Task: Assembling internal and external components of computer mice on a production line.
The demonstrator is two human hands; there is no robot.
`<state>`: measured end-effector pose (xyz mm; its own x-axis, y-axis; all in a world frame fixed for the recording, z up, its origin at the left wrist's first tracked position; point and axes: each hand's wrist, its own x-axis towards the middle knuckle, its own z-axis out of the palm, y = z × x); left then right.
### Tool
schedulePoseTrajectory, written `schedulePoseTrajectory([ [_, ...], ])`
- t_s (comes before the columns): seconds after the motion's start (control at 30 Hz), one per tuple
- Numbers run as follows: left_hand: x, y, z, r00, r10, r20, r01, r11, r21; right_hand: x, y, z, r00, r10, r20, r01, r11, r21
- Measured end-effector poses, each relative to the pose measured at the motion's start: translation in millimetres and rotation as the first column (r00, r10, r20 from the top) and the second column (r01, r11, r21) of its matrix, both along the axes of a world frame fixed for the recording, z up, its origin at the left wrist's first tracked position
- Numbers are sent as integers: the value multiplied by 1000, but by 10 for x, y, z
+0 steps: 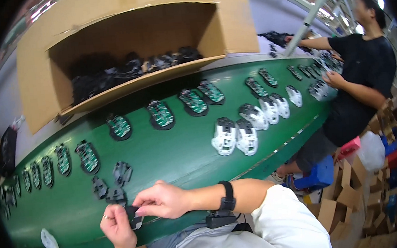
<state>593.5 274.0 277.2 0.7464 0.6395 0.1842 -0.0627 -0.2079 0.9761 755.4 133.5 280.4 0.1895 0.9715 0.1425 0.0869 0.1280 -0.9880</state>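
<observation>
Near the front edge of the green work surface, both my hands meet on a small black plastic part [132, 215] with a pale edge. My left hand [116, 224] grips it from the left, with fingers closed. My right hand [160, 200] pinches its other side between thumb and fingers, partly hiding it. Just beyond lie loose black plastic parts [122, 172] in a small group. Farther off, black mouse bases with green circuit boards [87, 157] stand in a long row. White mouse shells with dark tops [223, 137] lie to the right.
A large open cardboard box [140, 79] holding black parts stands behind the green surface [182, 153]. A single white shell [50, 243] lies at the near left. Another person [361, 62] works at the far right, by cardboard boxes [342, 196] and a blue stool [316, 172].
</observation>
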Motion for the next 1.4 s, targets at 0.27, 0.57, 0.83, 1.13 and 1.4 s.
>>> schedulePoseTrajectory([
  [0.27, 37, 115, 137, 988, -118, -99, 153, 840, 520, 745, -231, 186, 375, -434, 819, 670, 738, 84],
  [0.57, 105, 350, 34, 902, 234, -362, 224, 463, 857, 87, 46, 228, 449, -210, 869, 191, 972, 137],
  [0.83, -77, 660, 16, 877, 319, -360, 176, 484, 857, 20, 229, 44, 473, -108, 875, 181, 983, 23],
  [1.13, -524, 1496, 419, 806, 551, -214, -142, 531, 835, 7, 111, 29, 492, -376, 786, 310, 918, 246],
  [1.4, -1959, 2307, -184, 78, 950, -302, -305, 311, 900, 36, 129, -2, 767, -351, 537, 459, 885, -76],
])
